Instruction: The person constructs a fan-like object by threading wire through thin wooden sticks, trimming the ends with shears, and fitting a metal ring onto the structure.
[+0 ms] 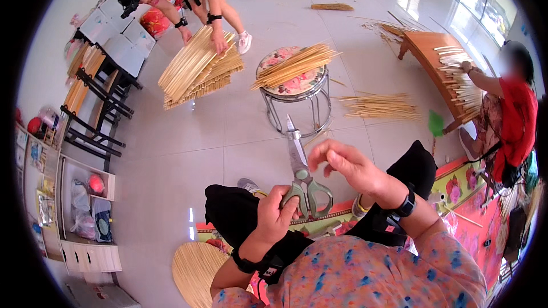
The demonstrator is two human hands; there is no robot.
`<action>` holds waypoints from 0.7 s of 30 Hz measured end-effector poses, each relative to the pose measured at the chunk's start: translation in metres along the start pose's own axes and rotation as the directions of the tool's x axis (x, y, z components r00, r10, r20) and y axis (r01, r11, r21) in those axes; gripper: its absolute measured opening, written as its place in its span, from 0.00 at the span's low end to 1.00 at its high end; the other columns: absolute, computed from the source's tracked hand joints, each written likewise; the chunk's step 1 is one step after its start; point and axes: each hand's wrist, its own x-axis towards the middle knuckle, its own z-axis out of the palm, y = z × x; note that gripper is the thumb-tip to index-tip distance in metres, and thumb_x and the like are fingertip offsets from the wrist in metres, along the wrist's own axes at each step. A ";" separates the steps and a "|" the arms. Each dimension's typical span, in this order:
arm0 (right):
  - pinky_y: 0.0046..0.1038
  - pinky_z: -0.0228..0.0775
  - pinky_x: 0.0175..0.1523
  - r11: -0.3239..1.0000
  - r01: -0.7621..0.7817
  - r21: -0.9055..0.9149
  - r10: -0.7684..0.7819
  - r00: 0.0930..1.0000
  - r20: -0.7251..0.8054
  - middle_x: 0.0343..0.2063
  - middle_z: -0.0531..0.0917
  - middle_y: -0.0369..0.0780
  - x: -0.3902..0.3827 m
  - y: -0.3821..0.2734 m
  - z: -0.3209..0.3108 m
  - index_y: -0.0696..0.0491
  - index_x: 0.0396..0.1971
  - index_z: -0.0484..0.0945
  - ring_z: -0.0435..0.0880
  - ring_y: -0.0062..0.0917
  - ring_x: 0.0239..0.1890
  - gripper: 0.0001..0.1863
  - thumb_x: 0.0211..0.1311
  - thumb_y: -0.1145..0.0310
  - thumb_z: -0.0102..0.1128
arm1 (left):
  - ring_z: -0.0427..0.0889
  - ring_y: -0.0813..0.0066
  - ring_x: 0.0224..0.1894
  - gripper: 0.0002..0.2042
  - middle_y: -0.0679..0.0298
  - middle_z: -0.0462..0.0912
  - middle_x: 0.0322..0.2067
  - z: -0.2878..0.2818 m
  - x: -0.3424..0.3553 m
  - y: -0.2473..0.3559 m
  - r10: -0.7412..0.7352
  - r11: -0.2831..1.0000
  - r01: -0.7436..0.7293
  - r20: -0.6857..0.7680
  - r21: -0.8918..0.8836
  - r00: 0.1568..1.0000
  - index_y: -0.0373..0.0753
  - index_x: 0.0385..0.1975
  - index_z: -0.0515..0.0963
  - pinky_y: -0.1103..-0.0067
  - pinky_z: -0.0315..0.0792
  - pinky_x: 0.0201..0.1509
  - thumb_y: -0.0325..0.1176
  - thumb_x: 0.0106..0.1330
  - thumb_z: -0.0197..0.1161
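Observation:
My left hand [275, 215] is closed around one handle loop of a pair of scissors [301, 174] with grey-green handles. The blades look shut and point away from me, toward the stool; a narrow pale tip shows at their far end. My right hand [346, 166] hovers just right of the blades, fingers loosely bent and apart, with nothing visible in it. Beyond the scissors, a bundle of straw-coloured stalks [297, 66] lies across a round stool [279, 86] with a flowered seat and metal legs.
At far left, a person [214, 31] bends over stacked stalk mats [197, 71]. On the right, another in red [516, 120] handles pale stalks on a wooden bench [419, 51]. Loose stalks [379, 105] lie on the floor. A rounded stalk mat [197, 274] lies at lower left.

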 end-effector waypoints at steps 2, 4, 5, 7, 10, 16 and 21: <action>0.25 0.66 0.49 0.995 0.001 0.104 0.005 0.998 -0.057 0.43 0.76 0.37 0.004 -0.002 0.006 0.57 0.47 0.72 0.73 0.20 0.45 0.22 0.72 0.52 0.40 | 0.73 0.86 0.18 0.05 0.66 0.76 0.19 0.004 -0.006 -0.001 -0.005 1.000 0.005 0.018 0.013 1.000 0.30 0.36 0.68 0.87 0.68 0.22 0.26 0.68 0.51; 0.25 0.64 0.50 0.949 0.001 0.315 0.038 0.992 -0.117 0.44 0.75 0.36 0.009 0.003 0.011 0.55 0.50 0.71 0.72 0.21 0.47 0.27 0.69 0.46 0.40 | 0.74 0.86 0.18 0.04 0.66 0.76 0.17 0.007 -0.009 0.002 0.013 0.998 -0.015 0.026 0.062 1.000 0.30 0.35 0.69 0.87 0.68 0.22 0.25 0.67 0.52; 0.25 0.64 0.50 0.949 0.005 0.316 0.037 0.991 -0.127 0.44 0.75 0.36 0.009 0.000 0.013 0.55 0.50 0.71 0.72 0.21 0.47 0.27 0.69 0.46 0.40 | 0.74 0.86 0.18 0.04 0.66 0.76 0.17 0.008 -0.011 0.001 0.014 0.998 -0.017 0.036 0.061 0.999 0.30 0.35 0.69 0.87 0.68 0.22 0.25 0.67 0.52; 0.25 0.63 0.50 0.901 0.001 0.435 0.031 0.997 -0.068 0.43 0.75 0.37 0.011 -0.008 0.014 0.55 0.51 0.71 0.71 0.21 0.48 0.27 0.68 0.46 0.43 | 0.76 0.81 0.18 0.07 0.63 0.78 0.18 0.006 -0.015 0.001 -0.018 0.994 0.015 0.024 0.110 1.000 0.32 0.36 0.72 0.84 0.69 0.23 0.29 0.66 0.57; 0.25 0.63 0.50 0.860 0.004 0.510 -0.018 1.000 0.023 0.42 0.75 0.38 0.012 -0.005 0.008 0.55 0.51 0.70 0.71 0.20 0.48 0.27 0.67 0.46 0.47 | 0.77 0.80 0.17 0.06 0.63 0.77 0.17 0.005 -0.015 0.005 -0.015 0.991 0.012 0.020 0.134 1.000 0.33 0.36 0.72 0.83 0.69 0.22 0.28 0.64 0.59; 0.25 0.65 0.52 0.762 0.026 0.647 -0.094 0.993 0.071 0.44 0.76 0.38 0.010 0.005 0.006 0.56 0.51 0.71 0.73 0.20 0.47 0.21 0.65 0.58 0.55 | 0.78 0.75 0.17 0.06 0.62 0.76 0.16 0.002 -0.019 0.009 0.051 0.974 -0.053 0.017 0.219 0.999 0.34 0.35 0.73 0.81 0.68 0.21 0.27 0.63 0.60; 0.23 0.63 0.51 0.773 0.039 0.633 -0.090 0.995 0.048 0.43 0.76 0.37 0.011 0.004 0.006 0.56 0.49 0.72 0.72 0.19 0.47 0.19 0.64 0.59 0.56 | 0.77 0.72 0.17 0.06 0.60 0.75 0.16 0.001 -0.023 0.017 0.063 0.963 -0.059 -0.006 0.262 0.998 0.34 0.34 0.73 0.80 0.67 0.21 0.27 0.61 0.61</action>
